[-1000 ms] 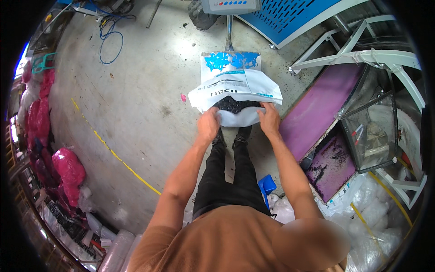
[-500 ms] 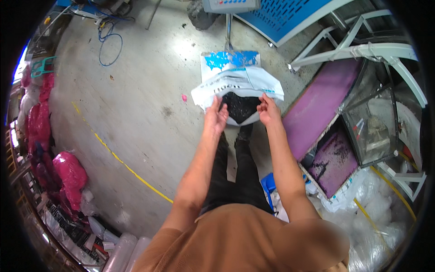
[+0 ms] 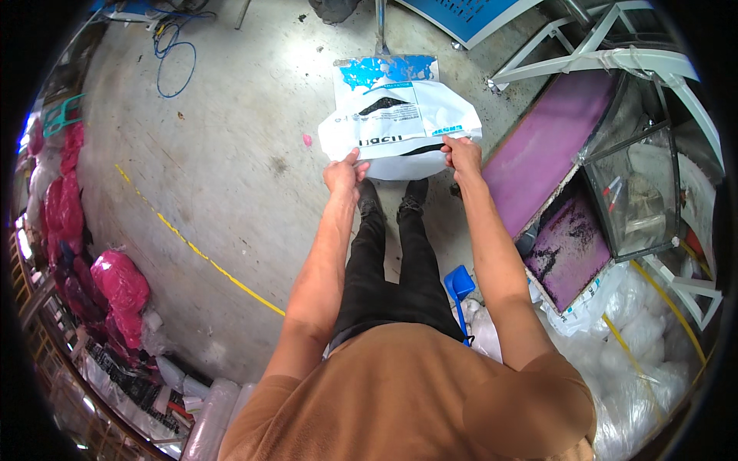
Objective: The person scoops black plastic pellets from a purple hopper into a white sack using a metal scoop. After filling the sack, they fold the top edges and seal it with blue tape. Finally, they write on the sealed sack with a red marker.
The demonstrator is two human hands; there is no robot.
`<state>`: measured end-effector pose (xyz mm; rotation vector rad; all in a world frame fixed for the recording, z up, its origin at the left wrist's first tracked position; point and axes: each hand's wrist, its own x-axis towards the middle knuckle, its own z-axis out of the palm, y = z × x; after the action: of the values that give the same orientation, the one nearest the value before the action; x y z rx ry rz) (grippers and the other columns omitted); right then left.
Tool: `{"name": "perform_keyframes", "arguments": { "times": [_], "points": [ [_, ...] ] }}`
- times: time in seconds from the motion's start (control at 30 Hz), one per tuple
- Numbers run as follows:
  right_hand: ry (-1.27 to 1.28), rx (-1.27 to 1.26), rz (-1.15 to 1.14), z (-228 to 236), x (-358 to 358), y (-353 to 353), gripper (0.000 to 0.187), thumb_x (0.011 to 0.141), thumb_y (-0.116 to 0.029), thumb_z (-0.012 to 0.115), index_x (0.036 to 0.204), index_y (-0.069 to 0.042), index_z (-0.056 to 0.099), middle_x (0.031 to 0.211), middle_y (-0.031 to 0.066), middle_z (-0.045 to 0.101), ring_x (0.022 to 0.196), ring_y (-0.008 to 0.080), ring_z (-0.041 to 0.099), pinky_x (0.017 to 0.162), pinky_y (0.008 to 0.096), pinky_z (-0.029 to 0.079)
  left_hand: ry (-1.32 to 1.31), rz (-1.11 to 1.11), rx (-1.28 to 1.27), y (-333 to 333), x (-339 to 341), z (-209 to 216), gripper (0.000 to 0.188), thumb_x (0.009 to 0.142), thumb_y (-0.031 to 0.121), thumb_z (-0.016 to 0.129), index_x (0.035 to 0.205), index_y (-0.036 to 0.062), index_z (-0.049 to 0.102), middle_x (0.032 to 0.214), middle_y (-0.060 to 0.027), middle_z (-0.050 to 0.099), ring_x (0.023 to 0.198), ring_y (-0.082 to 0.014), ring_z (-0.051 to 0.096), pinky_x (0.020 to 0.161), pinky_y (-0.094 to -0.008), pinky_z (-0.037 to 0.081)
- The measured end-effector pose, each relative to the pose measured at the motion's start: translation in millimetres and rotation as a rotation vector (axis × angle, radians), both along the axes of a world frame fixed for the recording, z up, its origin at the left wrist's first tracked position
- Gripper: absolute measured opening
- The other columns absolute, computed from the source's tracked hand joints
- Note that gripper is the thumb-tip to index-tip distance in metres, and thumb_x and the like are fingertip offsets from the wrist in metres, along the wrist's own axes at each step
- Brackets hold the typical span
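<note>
A white printed sack stands on a platform scale with worn blue paint, in front of my feet. Its mouth is drawn nearly flat, leaving a narrow dark gap on the right side. Higher on the sack another dark patch shows, like black contents seen through an opening. My left hand pinches the left end of the near rim, thumb on top. At the right end, my right hand grips the same rim with curled fingers. What fills the sack is mostly hidden.
Purple-lined panels and a white metal frame stand on the right. A blue scoop-like tool lies by my right leg, near clear plastic bags. Pink wrapped bundles line the left, past a yellow floor line.
The sack's wide-open mouth, which showed black material, has narrowed to a slit as the far side came toward me. Both hands have moved slightly apart, and the view has shifted.
</note>
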<state>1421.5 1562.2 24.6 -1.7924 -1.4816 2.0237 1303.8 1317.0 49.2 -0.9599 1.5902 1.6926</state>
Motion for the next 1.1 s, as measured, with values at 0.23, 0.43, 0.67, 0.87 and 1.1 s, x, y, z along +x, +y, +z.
{"name": "perform_keyframes", "arguments": {
  "times": [0.23, 0.43, 0.67, 0.87, 1.1],
  "points": [
    [0.018, 0.135, 0.707, 42.2, 35.5, -12.9, 0.042, 0.086, -0.029, 0.081, 0.117, -0.005, 0.069, 0.067, 0.0020, 0.064, 0.052, 0.0080, 0.056, 0.048, 0.0267, 0.043, 0.009, -0.006, 0.084, -5.9, 1.8, -5.1, 0.020, 0.096, 0.011, 0.070, 0.105, -0.0040, 0.061, 0.088, -0.0095, 0.067, 0.065, -0.0181, 0.071, 0.045, -0.0223, 0.052],
    [0.134, 0.187, 0.716, 34.1, 38.5, -10.6, 0.032, 0.086, -0.029, 0.081, 0.101, -0.004, 0.067, 0.069, 0.0037, 0.065, 0.056, 0.0110, 0.062, 0.054, 0.0282, 0.047, -0.039, 0.029, 0.133, -4.5, 0.7, -7.8, 0.019, 0.097, 0.015, 0.070, 0.104, -0.0009, 0.062, 0.089, -0.0079, 0.067, 0.069, -0.0184, 0.072, 0.049, -0.0230, 0.055],
    [0.074, 0.366, 0.699, 4.1, 28.4, -3.7, 0.029, 0.087, -0.026, 0.080, 0.085, -0.002, 0.064, 0.073, 0.0091, 0.070, 0.063, 0.0123, 0.067, 0.058, 0.0296, 0.050, 0.092, -0.200, 0.156, -8.3, 33.9, -10.2, 0.025, 0.096, 0.024, 0.072, 0.106, 0.0036, 0.063, 0.091, -0.0060, 0.069, 0.074, -0.0217, 0.070, 0.066, -0.0328, 0.058],
    [-0.068, 0.589, 0.582, -41.2, 19.5, 1.8, 0.041, 0.081, -0.036, 0.080, 0.099, 0.001, 0.074, 0.078, 0.0137, 0.073, 0.075, 0.0274, 0.071, 0.074, 0.0398, 0.054, 1.038, -1.526, -0.421, 8.4, 90.0, 14.6, 0.062, 0.085, 0.025, 0.078, 0.141, 0.0148, 0.053, 0.146, -0.0069, 0.051, 0.137, -0.0343, 0.043, 0.113, -0.0518, 0.037],
    [-0.066, 0.399, 0.401, -52.1, 4.0, -5.8, 0.028, 0.083, -0.019, 0.077, 0.094, 0.006, 0.071, 0.087, 0.0173, 0.074, 0.064, 0.0244, 0.072, 0.065, 0.0380, 0.056, 1.107, -1.923, -0.590, 15.7, 83.3, -10.7, 0.095, 0.084, 0.032, 0.078, 0.162, 0.0280, 0.023, 0.171, -0.0023, 0.012, 0.157, -0.0356, 0.008, 0.123, -0.0632, 0.015]
  ]
}}
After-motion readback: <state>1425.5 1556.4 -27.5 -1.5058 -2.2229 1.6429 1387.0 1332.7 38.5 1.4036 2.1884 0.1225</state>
